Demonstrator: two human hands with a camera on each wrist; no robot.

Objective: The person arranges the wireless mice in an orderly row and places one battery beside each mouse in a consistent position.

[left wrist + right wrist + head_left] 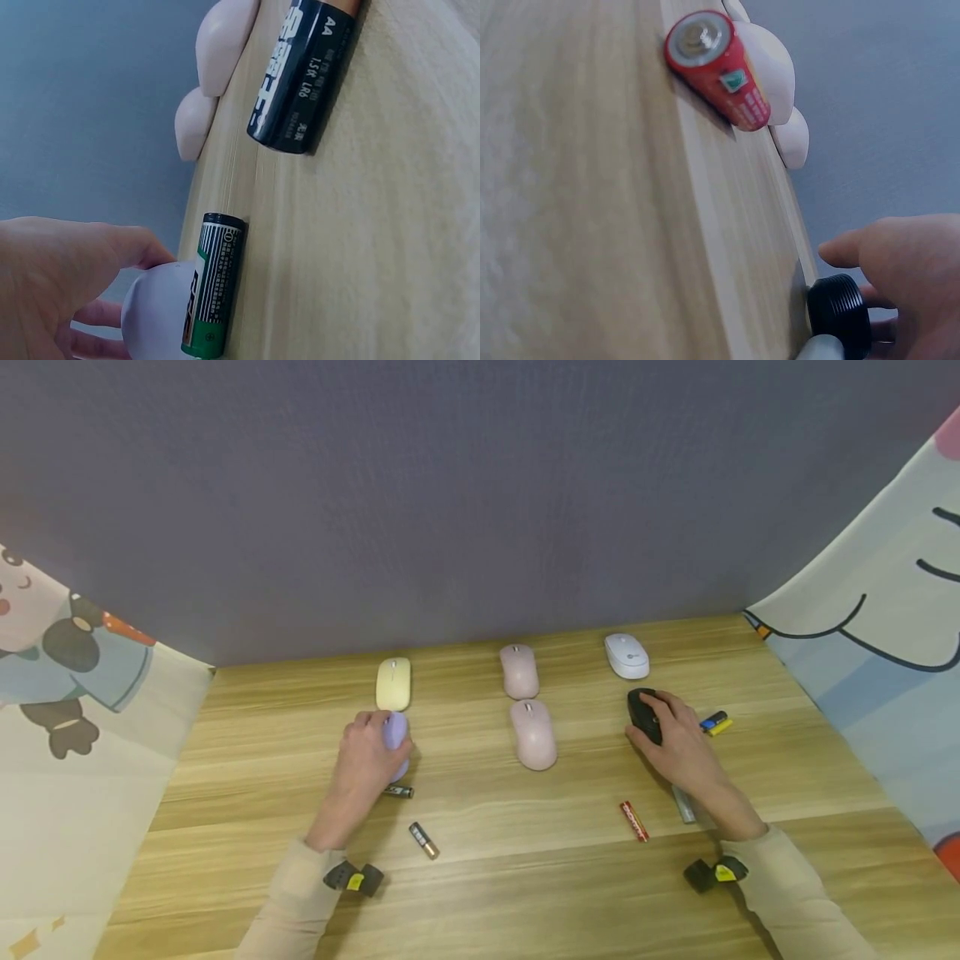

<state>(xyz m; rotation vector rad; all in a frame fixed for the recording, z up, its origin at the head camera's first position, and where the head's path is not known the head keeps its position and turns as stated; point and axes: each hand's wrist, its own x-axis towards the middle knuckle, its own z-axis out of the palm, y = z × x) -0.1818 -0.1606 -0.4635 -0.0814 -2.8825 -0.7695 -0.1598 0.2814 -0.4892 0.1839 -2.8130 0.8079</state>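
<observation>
The purple mouse (395,731) is smooth plastic (matt).

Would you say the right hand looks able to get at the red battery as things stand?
Probably yes: nothing visible lies between the right hand and the red battery, though the hand would likely have to leave the black mouse first.

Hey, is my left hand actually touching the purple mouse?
Touching. In the left wrist view, your left hand has its thumb against the purple mouse.
</observation>
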